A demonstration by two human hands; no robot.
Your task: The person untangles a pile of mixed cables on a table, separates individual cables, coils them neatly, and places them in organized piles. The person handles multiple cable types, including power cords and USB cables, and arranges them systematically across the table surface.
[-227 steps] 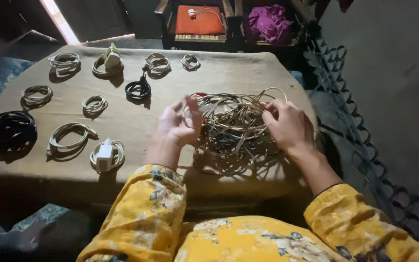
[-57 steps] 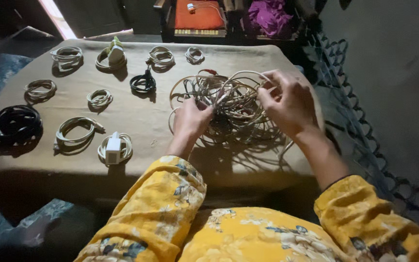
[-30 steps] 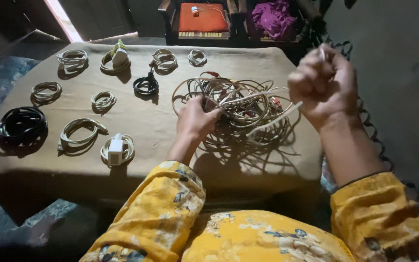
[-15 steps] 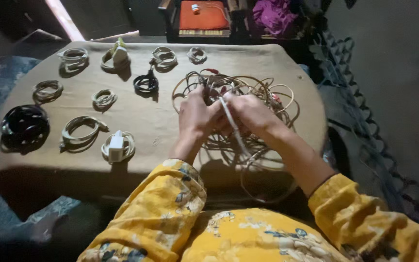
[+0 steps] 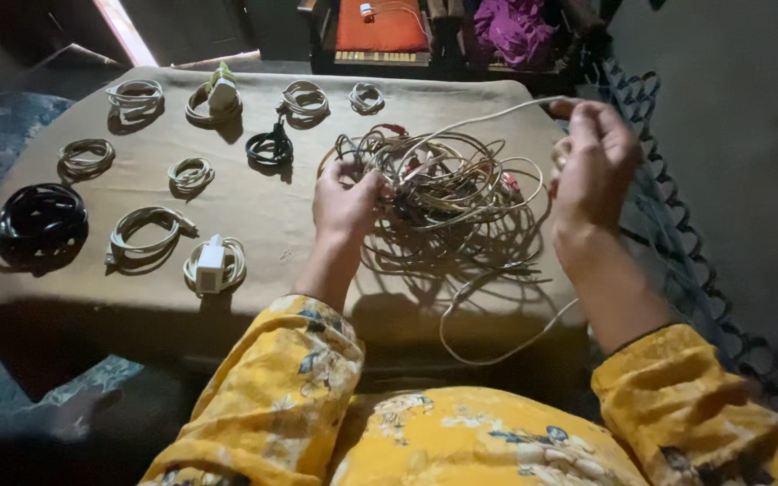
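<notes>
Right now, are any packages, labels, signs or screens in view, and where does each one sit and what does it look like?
None show: no package, label, sign or screen.
The table bears only coiled cables, a white charger plug and the tangled cables, which the left hand and right hand work at.

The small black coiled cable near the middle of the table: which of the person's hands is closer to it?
Left. The left hand rests just right of the black coiled cable, on the tangled pile; the right hand is raised beyond the pile.
</notes>
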